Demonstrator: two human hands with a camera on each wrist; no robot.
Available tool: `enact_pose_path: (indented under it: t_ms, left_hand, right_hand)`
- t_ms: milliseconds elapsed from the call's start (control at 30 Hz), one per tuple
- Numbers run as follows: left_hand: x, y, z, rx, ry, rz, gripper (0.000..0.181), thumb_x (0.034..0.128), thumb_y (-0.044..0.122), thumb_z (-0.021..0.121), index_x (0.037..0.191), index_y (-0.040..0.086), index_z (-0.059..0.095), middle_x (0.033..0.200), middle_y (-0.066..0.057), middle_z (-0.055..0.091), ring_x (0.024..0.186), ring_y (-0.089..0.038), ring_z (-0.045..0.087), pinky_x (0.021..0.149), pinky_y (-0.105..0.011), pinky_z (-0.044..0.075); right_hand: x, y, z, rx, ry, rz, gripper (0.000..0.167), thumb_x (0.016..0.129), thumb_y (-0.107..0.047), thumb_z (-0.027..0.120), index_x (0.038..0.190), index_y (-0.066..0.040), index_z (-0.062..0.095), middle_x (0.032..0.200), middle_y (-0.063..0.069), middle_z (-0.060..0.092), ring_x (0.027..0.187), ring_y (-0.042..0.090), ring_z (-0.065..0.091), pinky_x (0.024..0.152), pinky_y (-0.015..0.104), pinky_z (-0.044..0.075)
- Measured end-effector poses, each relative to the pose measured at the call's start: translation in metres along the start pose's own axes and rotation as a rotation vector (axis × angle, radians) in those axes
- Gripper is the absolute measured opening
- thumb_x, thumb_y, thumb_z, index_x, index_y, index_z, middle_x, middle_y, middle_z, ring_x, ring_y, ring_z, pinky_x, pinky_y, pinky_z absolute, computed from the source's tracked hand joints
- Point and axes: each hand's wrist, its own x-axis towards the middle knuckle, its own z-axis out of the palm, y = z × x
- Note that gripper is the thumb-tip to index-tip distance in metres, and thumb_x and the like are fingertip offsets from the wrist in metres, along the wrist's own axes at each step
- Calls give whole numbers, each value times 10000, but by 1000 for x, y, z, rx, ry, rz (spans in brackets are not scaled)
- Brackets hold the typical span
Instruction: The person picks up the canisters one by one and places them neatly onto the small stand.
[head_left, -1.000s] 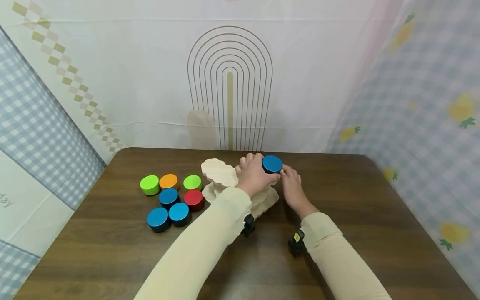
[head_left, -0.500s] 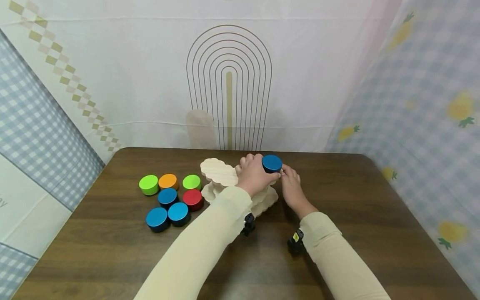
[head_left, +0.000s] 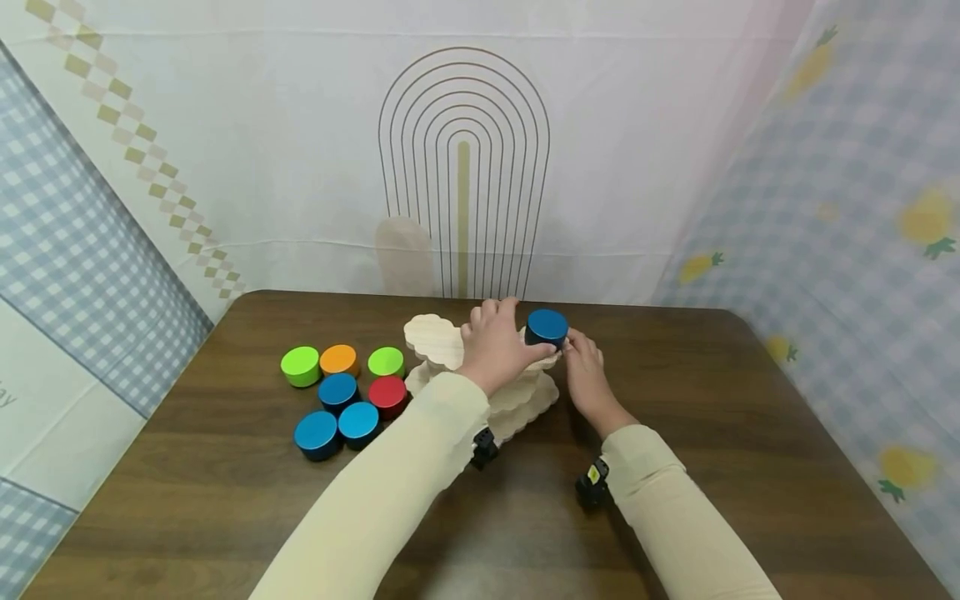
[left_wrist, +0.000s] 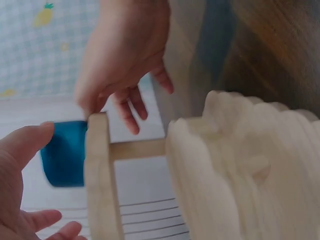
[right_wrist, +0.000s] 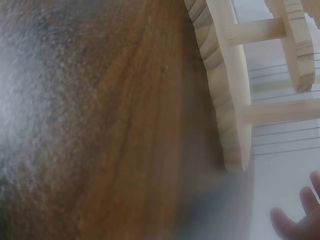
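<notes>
A blue disc stands on the top board at the right end of a pale wooden tiered stand with scalloped, cloud-like edges. My left hand is beside it: in the left wrist view the thumb touches the disc, while the other fingers are spread and apart from it. From the right, my right hand pinches the end of that board just below the disc. Its lower fingers hang loose. My left hand and forearm hide part of the stand in the head view.
Left of the stand lie several discs on the brown table: two green ones, an orange disc, a red disc and three blue ones, including a front blue disc. A patterned cloth hangs behind the table.
The left hand's fingers have loosened from the blue disc and moved a little left; the thumb stays at it. The right hand and the disc have hardly moved.
</notes>
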Motion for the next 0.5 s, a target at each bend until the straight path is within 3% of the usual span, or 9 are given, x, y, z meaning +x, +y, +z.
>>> enact_pose_path:
  t_ms: [267,500]
  left_hand:
    - [-10,-15,-21,-177,85,33,809,795,451,761,1444,116,414,1428,-119,384,1300,-297,304,1028,-504,289]
    - [-23,-42,-42,-222,175,108,777,802,398,771,1434,112,421,1418,-121,364,1301,-297,272,1047,-513,284]
  right_hand:
    - [-1,1,0,12,-6,25,462,1045,-264,238,1431,-63,392,1476,181,338,1337,362,230,1071,587,208]
    - [1,1,1,1,-8,40,478,1039,-271,231,1443,-59,374,1478,184,328,1326,363,241,1070,581,215]
